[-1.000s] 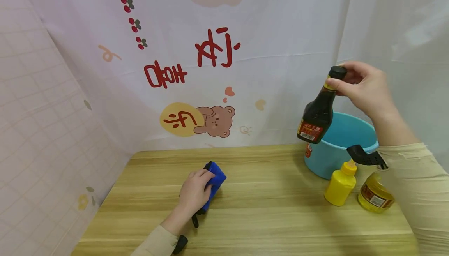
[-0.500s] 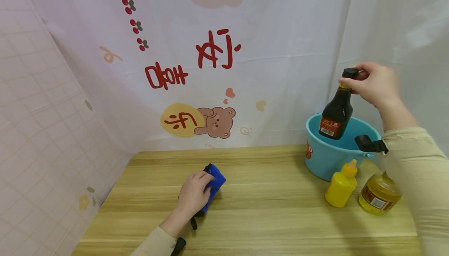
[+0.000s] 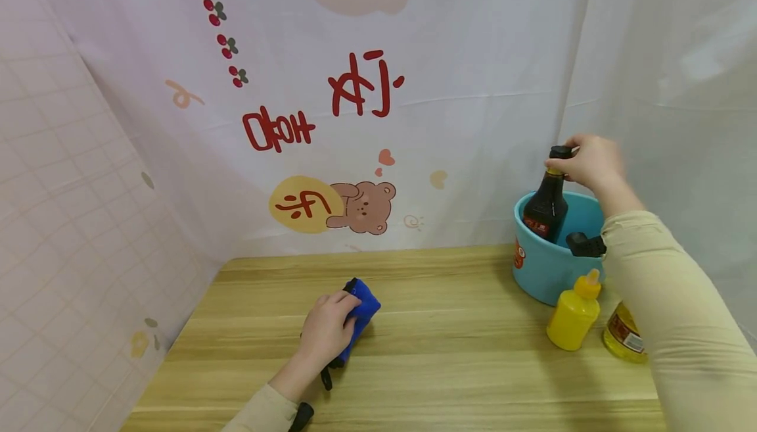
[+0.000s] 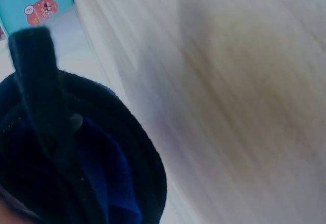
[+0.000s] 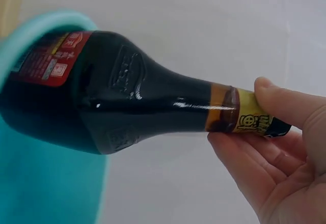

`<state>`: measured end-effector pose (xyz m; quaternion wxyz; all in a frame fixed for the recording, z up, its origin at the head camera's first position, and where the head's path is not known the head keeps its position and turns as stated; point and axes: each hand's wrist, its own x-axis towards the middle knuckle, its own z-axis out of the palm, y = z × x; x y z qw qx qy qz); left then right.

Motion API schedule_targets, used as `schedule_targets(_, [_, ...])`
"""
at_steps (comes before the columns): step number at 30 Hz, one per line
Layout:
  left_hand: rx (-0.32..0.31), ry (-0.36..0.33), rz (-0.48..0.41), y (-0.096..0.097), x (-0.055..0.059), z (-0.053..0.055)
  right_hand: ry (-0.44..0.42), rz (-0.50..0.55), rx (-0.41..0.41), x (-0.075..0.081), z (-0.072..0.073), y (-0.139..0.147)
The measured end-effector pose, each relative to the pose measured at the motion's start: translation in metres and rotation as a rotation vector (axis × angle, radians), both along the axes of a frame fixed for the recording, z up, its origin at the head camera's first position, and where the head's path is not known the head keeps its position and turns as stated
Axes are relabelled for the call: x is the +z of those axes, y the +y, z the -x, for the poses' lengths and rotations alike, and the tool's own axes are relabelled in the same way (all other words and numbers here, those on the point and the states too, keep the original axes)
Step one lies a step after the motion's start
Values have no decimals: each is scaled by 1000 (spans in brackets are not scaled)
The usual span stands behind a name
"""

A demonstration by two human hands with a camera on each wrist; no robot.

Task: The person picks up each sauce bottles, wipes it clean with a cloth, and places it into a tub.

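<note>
At the back right, my right hand [image 3: 596,164] pinches a dark soy sauce bottle [image 3: 547,208] by its neck, just under the black cap. The bottle leans slightly, its red-labelled lower part inside the light blue bucket [image 3: 535,275] and its base hidden by the wall. In the right wrist view, thumb and fingers lie on opposite sides of the yellow neck band [image 5: 249,113]. My left hand [image 3: 327,325] grips a folded blue cloth [image 3: 366,300] with black edging on the table. The left wrist view shows the cloth's black strap [image 4: 38,81] close up.
A yellow squeeze bottle [image 3: 572,319] stands in front of the bucket. Right of it, a jar-like container of yellow oil [image 3: 623,336] is partly covered by my right sleeve [image 3: 680,307]. A printed white curtain [image 3: 473,90] hangs behind the wooden table [image 3: 461,353].
The soy sauce bottle first moved right over the bucket, then left and down into it, with my right hand still gripping its neck. My left hand stays on the blue cloth.
</note>
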<state>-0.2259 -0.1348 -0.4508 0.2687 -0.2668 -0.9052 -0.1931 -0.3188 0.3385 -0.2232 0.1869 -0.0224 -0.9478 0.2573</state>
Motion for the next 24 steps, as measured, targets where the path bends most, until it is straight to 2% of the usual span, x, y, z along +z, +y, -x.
schedule_targets(11, [5, -16, 11, 3, 0, 1, -122, 29, -37, -35, 7, -2])
schedule_targets(18, [-5, -23, 38, 8, 2, -1, -152, 10, -50, -55, 10, -3])
schedule_targets(24, [-8, -19, 33, 12, 3, 1, -180, 40, -63, -69, 9, -1])
